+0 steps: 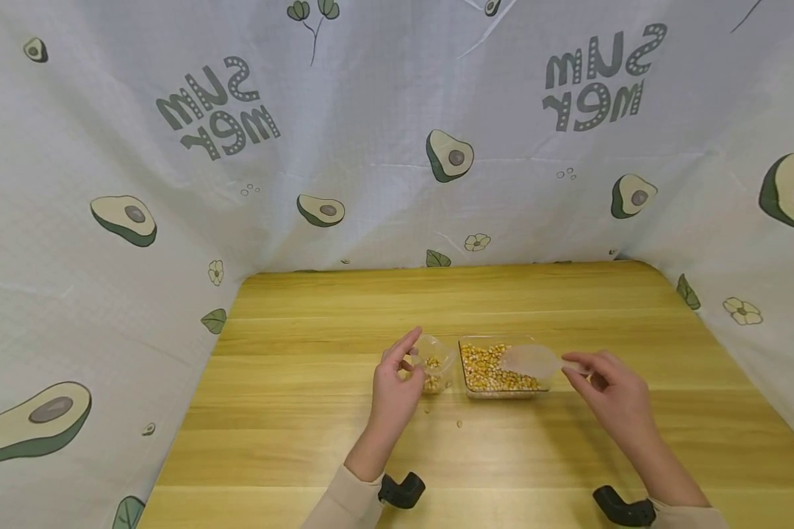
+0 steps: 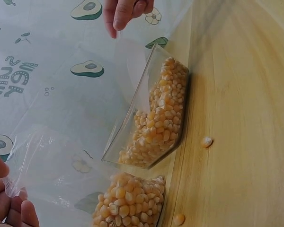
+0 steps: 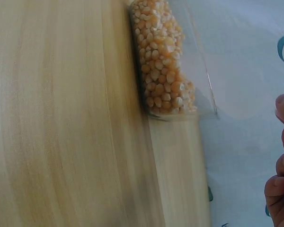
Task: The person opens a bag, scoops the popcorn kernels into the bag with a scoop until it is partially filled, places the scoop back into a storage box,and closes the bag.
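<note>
My left hand (image 1: pixel 397 382) grips the mouth of a clear plastic bag (image 2: pixel 47 165), whose lower part holds corn kernels (image 2: pixel 128 203) and rests on the table. Right beside the bag stands a rectangular glass container (image 1: pixel 508 394) with more corn kernels (image 1: pixel 492 371) in it. My right hand (image 1: pixel 612 389) pinches the handle of a translucent scoop (image 1: pixel 537 361) between thumb and fingers. The scoop slants over the container's right side, its front end down at the kernels. In the right wrist view the scoop is faint against the cloth.
A few loose kernels (image 2: pixel 207 142) lie on the wooden table (image 1: pixel 304 441) in front of the bag and container. Pale cloth (image 1: pixel 384 95) printed with avocados hangs behind the table and along both sides. Each wrist carries a black mount (image 1: pixel 402 491).
</note>
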`<state>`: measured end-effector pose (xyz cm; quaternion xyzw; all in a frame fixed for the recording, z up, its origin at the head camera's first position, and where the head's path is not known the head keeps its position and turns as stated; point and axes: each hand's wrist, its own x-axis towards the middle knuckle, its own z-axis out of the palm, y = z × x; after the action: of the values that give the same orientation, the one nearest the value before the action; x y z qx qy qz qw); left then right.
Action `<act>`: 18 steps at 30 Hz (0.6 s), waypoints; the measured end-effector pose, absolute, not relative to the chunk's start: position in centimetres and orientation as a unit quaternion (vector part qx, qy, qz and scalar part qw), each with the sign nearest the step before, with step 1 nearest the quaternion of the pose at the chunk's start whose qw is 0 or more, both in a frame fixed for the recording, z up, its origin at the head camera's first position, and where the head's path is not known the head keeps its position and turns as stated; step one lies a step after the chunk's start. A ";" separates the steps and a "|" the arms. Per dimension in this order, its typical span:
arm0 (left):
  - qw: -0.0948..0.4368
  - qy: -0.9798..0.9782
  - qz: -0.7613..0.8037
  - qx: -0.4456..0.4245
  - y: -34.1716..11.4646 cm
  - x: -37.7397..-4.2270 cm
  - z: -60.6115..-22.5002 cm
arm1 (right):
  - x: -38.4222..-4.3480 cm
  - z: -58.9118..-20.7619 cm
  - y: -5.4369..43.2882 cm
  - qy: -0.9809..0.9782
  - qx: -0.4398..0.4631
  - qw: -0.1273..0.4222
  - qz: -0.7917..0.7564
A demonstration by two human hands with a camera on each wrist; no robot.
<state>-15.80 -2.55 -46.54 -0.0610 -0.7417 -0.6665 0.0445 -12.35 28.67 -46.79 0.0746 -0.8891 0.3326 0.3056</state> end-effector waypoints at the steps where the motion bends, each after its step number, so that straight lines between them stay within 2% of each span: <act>1: 0.044 -0.740 -0.668 -0.061 -2.6 -15.8 -46.5 | -12.3 -46.7 28.6 -0.891 0.076 0.306 0.326; 11: 0.040 -0.735 -0.675 -0.058 -2.6 -15.6 -46.5 | -12.6 -46.5 28.1 -0.923 0.087 0.290 0.237; 18: 0.035 -0.737 -0.673 -0.054 -2.8 -15.7 -46.7 | -13.2 -47.2 27.7 -0.922 0.113 0.290 0.231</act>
<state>-15.68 -2.79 -46.68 -0.0543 -0.7366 -0.6732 0.0349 -13.16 27.71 -47.18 0.1127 -0.9218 0.2312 0.2901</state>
